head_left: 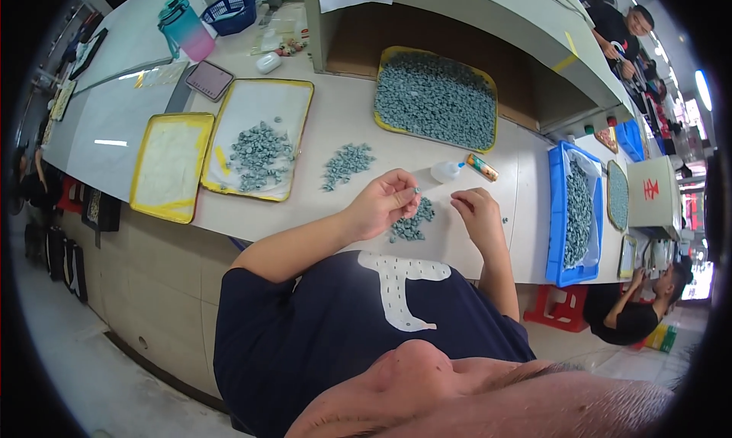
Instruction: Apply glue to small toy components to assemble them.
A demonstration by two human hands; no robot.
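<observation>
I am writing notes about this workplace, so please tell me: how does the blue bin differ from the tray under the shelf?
The bin is blue, while the tray has a yellow rim. The bin has a plastic liner; the tray shows none. The bin stands out in the open, whereas the tray sits partly under the shelf. Both hold many small grey-green pieces.

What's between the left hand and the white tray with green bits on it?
In the head view, a small heap of green bits lies on the table between the left hand and the white tray.
</observation>
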